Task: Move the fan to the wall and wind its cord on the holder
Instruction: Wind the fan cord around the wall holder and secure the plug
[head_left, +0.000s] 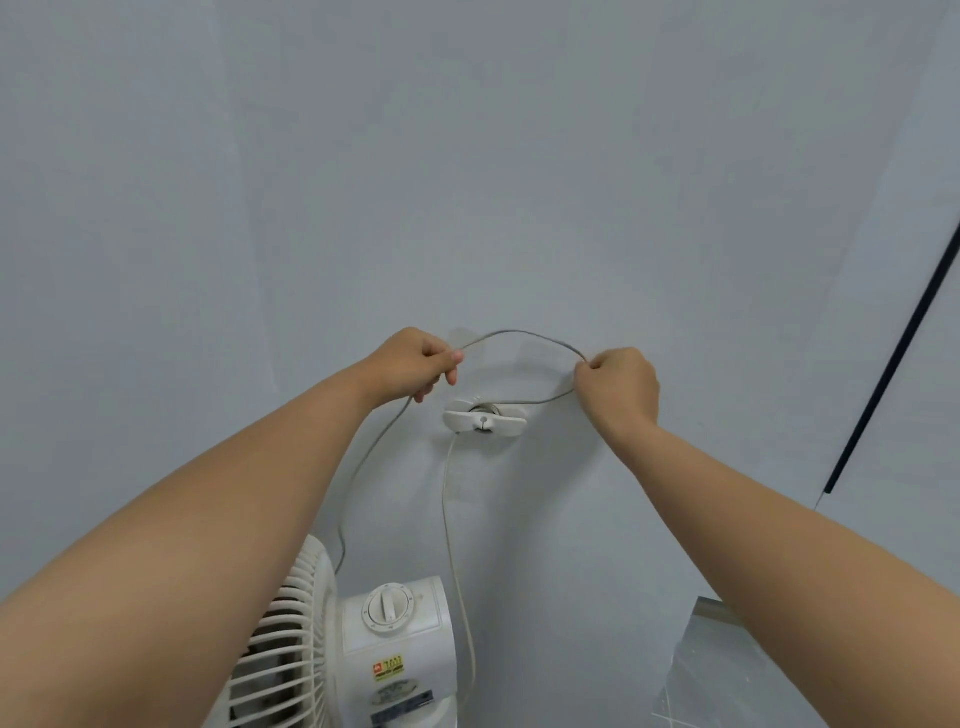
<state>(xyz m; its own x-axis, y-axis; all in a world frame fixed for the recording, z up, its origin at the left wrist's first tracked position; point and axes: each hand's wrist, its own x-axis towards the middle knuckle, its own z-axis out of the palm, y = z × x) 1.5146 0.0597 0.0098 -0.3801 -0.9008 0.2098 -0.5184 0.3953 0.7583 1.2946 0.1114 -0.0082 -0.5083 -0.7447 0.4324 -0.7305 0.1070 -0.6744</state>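
Head view: two hands stretch a fan's cord above a wall holder.

Lower left of centre, the white plastic fan (332, 649) with its ribbed grille stands against the pale wall (467, 156). Left hand (415, 364) and right hand (618, 384) are each closed in a pinch on the thin grey cord (519, 335), arched between them over the white winged holder (484, 417) at centre. Limp and light, the cord likely wants gripping close to the holder.

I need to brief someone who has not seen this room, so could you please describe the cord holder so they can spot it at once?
On the pale wall, look straight above the white fan, between the left hand and right hand. The cord holder is a small white winged bracket fixed to the wall, the only fitting with the cord looped around it.
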